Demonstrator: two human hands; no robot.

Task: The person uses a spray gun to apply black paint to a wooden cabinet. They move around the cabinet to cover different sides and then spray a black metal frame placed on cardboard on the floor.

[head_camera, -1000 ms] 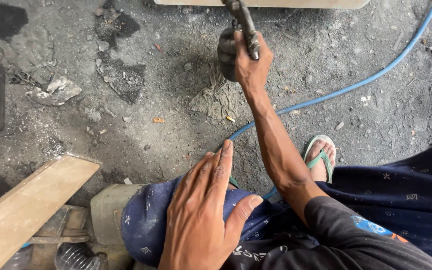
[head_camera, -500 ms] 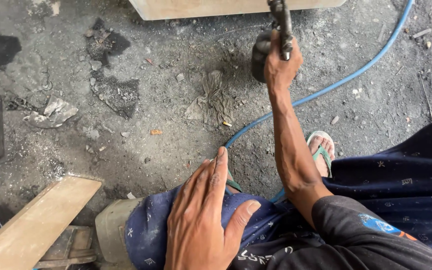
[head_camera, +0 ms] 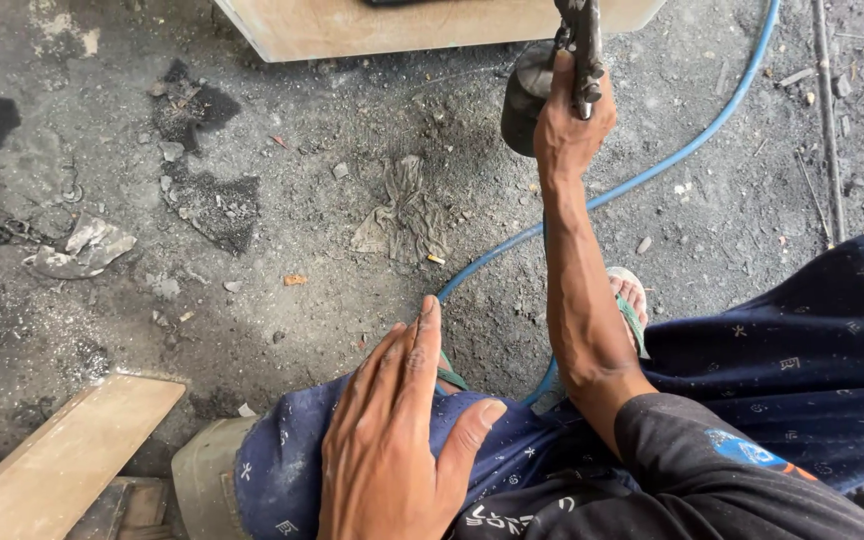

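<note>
Nearest, left hand (head_camera: 392,440) flat on blue-clothed knee (head_camera: 292,470), fingers spread, holding nothing. Beyond, bare gritty floor (head_camera: 282,250), wooden plank (head_camera: 52,470) at left. Farthest, right hand (head_camera: 572,125) wrapped around spray gun (head_camera: 580,40) just beneath wooden panel (head_camera: 402,25) edge, blue hose (head_camera: 672,160) trailing behind.

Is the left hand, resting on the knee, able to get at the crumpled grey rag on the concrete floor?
Probably yes. The left hand lies flat and holds nothing, and the bare floor between it and the crumpled grey rag shows only small debris. A forward lean may be needed.
</note>
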